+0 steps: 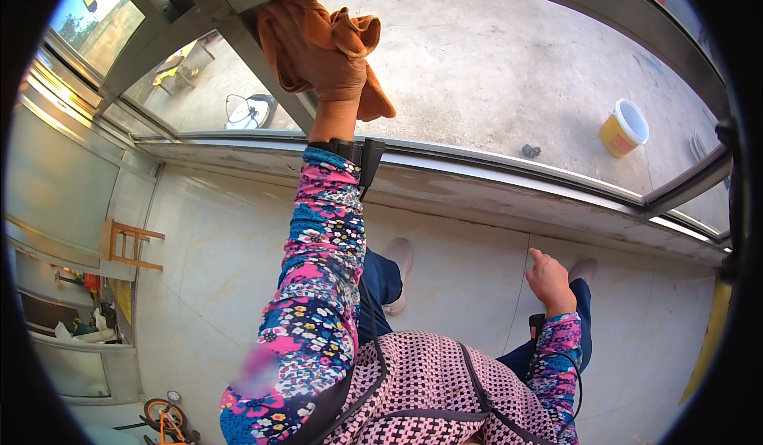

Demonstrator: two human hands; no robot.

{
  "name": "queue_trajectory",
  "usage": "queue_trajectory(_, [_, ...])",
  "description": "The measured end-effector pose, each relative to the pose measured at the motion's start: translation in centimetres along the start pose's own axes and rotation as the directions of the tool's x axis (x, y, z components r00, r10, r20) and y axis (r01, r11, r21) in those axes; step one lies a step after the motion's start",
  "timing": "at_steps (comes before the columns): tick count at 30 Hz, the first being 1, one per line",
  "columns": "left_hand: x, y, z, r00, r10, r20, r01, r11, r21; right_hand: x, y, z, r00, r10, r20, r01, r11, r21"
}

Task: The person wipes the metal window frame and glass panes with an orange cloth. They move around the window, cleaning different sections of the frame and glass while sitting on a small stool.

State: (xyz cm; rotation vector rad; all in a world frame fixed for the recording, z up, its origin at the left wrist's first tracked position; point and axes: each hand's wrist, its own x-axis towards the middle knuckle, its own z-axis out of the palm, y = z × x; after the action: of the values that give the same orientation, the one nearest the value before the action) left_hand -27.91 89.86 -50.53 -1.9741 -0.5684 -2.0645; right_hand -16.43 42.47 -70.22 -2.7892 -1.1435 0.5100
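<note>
With an orange cloth (372, 96) under its palm and fingers, my left hand (325, 63) reaches far up and presses against a metal upright of the window frame (247, 57). Folds of the cloth bulge out beside the fingers, and one end hangs below the wrist. Lower down on the right, my right hand (547, 281) hangs over the tiled floor near my leg, fingers loosely bent, holding nothing. Both forearms wear flowered sleeves, and a dark strap sits round the left wrist.
A low sill (477, 197) runs across in front of my feet. Beyond the glass stand a yellow and white bucket (620, 132) and a dark lump (530, 150). A wooden stool (122, 245) is at left, with a small orange-wheeled bike (164, 416) lower down.
</note>
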Motion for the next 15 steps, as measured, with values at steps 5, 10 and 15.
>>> queue_trajectory(5, [0.4, 0.4, -0.4, 0.998, -0.047, -0.046, 0.047, 0.999, 0.000, -1.1, -0.1, -0.9, 1.000, 0.006, 0.008, -0.006, 1.000, -0.017])
queue_trajectory(10, [-2.7, -1.1, -0.1, 0.997, -0.076, -0.030, 0.077, 0.996, 0.043, -1.3, -1.3, -1.5, 1.000, 0.016, 0.000, -0.016, 0.999, -0.030])
queue_trajectory(15, [-11.0, -0.7, 0.1, 0.900, -0.417, 0.127, 0.423, 0.906, -0.023, -1.3, -1.5, -1.3, 1.000, 0.029, 0.008, -0.029, 0.999, -0.034])
